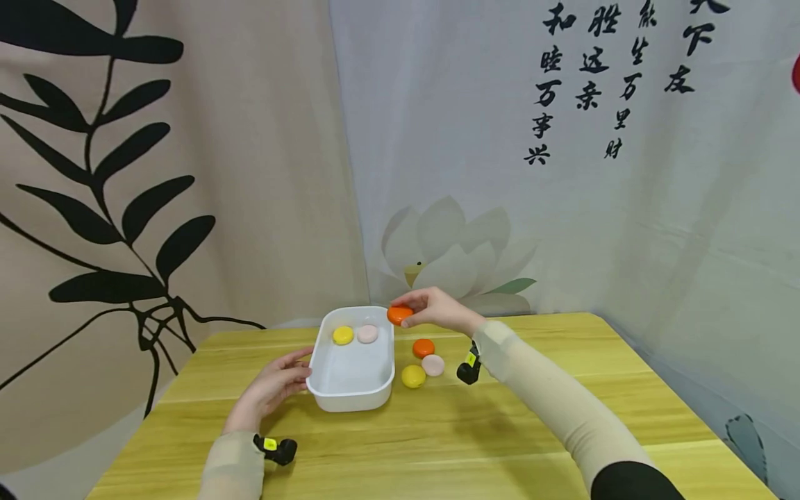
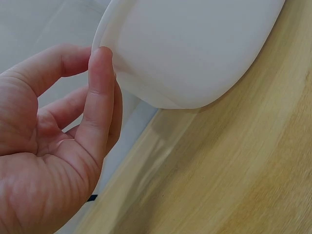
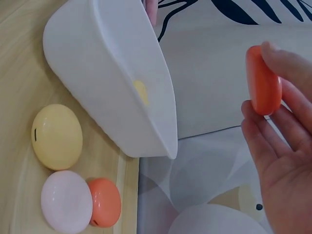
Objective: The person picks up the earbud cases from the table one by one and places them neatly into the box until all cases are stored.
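In the head view a white plastic tub sits on the table, with a yellow disc and a pale pink disc inside at its far end. My left hand pinches the tub's left rim between thumb and fingers, as the left wrist view shows. Over the far right corner of the tub, my right hand holds a glossy orange disc with rounded edges, gripped between thumb and fingertips. Right of the tub lie another orange disc, a second pink disc and a second yellow disc, close together.
The wooden table ends just behind the tub. A printed cloth backdrop with dark leaves, a lotus and writing hangs behind it. Each wrist wears a small black camera.
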The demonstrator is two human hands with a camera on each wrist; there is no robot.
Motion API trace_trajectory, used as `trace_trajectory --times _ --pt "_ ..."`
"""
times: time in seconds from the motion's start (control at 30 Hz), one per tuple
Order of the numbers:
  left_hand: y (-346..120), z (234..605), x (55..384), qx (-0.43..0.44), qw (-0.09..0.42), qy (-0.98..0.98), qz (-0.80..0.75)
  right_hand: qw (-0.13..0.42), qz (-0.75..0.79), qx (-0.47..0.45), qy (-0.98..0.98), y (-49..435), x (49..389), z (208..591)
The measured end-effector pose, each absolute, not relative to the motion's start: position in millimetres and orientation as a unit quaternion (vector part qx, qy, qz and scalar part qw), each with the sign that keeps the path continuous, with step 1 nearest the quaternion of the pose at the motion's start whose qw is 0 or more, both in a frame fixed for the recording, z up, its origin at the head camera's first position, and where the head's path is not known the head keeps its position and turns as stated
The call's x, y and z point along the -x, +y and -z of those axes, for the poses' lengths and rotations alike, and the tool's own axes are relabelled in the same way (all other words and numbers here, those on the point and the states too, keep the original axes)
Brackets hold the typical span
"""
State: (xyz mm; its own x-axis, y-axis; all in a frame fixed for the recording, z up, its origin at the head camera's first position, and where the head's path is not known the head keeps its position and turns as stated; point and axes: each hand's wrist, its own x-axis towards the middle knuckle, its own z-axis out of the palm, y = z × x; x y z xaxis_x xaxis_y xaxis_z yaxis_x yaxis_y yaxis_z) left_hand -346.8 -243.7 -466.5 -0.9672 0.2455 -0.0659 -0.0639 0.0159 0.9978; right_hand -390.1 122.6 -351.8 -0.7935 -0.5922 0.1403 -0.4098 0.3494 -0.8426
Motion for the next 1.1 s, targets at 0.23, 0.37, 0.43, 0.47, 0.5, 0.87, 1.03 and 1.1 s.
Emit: trace_trajectory --times 0.23,0.37,0.43,0.47,0.5,0.87,1.03,1.1 --pt "-240.9 465.6 345.7 -0.063 0.109 0.708 -0.695 0.088 0.463 0.300 0.829 113.2 396.0 351.7" --pt "-241.6 468.5 346.8 -0.063 0.108 0.707 -0.696 0.084 0.460 0.300 0.831 106.2 398.2 350.4" --pt "-242.3 469.4 346.8 -0.064 0.109 0.707 -0.696 0.083 0.458 0.302 0.832 102.6 398.7 349.6" --pt "-242.7 469.6 346.7 -0.066 0.109 0.706 -0.697 0.082 0.456 0.302 0.833 100.9 398.9 349.2" --pt "-243.2 469.8 346.6 -0.066 0.109 0.705 -0.698 0.081 0.455 0.303 0.833 99.1 399.1 348.7" --pt "-246.3 466.8 343.8 -0.075 0.111 0.703 -0.698 0.075 0.450 0.295 0.840 86.4 403.7 345.7" --pt "-245.7 465.9 344.1 -0.080 0.112 0.703 -0.698 0.080 0.448 0.291 0.842 85.9 407.3 350.8" --pt "-246.2 466.2 344.6 -0.078 0.112 0.703 -0.698 0.083 0.451 0.288 0.841 84.4 409.1 353.2"
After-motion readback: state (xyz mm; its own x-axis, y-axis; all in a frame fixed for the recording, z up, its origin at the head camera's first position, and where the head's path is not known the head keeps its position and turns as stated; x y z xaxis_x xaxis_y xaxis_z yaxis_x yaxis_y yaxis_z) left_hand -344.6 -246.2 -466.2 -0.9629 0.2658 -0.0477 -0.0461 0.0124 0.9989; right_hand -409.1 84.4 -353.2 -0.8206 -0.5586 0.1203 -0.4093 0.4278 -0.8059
